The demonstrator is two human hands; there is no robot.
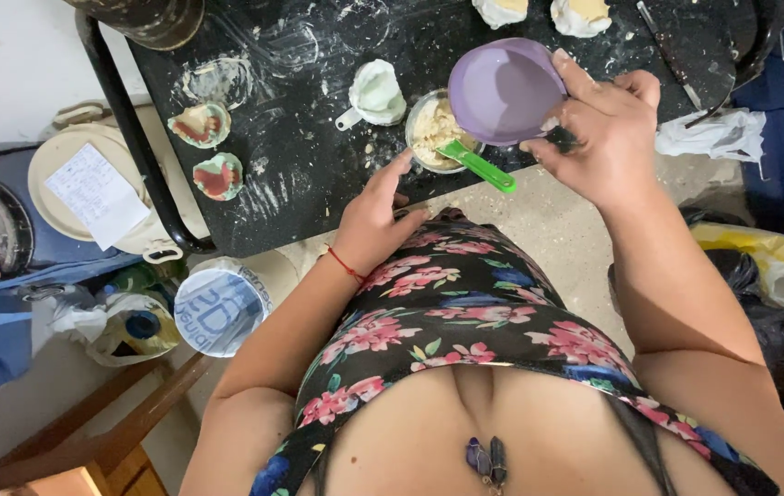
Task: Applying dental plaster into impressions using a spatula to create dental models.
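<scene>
Her right hand (610,138) has its grip pinched on a purple bowl (505,90), tilted above a clear cup of pale powder (436,133) with a green scoop (479,166). The left hand (375,220), fingers loosely spread, rests at the black bench (300,174) edge beside the cup.

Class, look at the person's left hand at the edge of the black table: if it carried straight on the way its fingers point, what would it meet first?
Most likely the small clear cup of pale powder: the left hand points up toward it, fingertips just short of its rim. Depth is hard to judge.
</scene>
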